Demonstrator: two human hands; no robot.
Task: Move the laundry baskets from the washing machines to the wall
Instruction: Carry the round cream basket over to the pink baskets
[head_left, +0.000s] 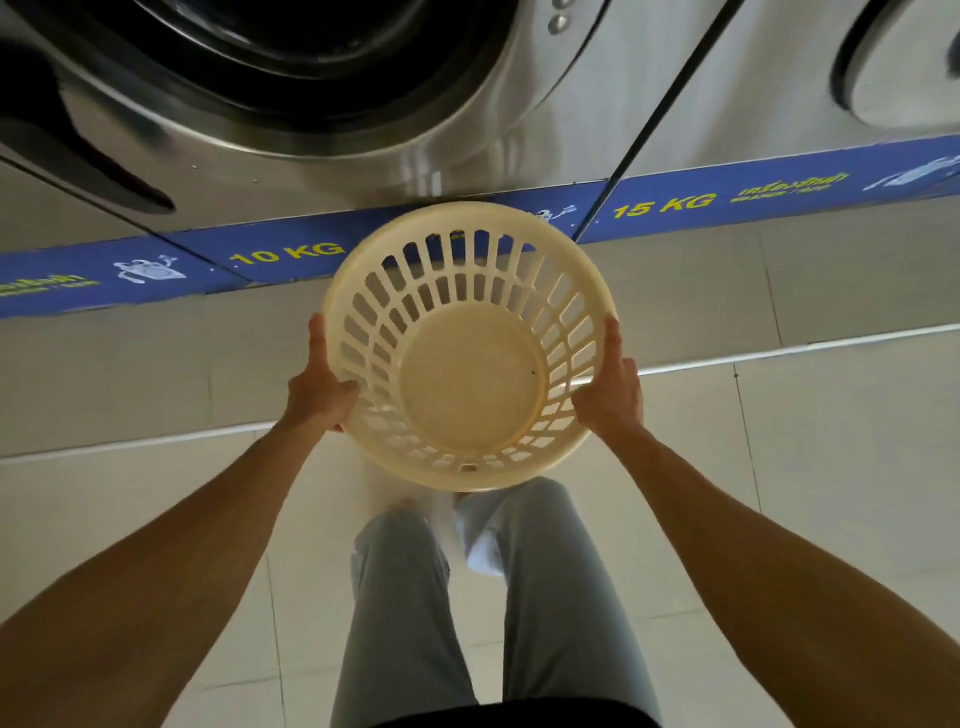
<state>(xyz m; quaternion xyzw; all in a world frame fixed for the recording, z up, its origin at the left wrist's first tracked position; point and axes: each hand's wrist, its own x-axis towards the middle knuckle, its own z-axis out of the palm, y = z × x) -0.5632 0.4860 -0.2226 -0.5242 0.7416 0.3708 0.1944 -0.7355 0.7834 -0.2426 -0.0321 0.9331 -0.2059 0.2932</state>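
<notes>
A round cream plastic laundry basket (470, 384) with slotted walls is held in the air in front of me, empty, its opening facing up at the camera. My left hand (319, 384) grips its left rim and my right hand (610, 392) grips its right rim. The basket hangs above the tiled floor, just in front of a steel washing machine (322, 135) marked 10 KG. Nothing lies inside the basket.
A second steel washer (779, 93) marked 15 KG stands to the right. A blue strip (156, 270) runs along the machines' base above a raised tiled step (156, 364). My legs in grey trousers (441, 597) stand on pale floor tiles below the basket.
</notes>
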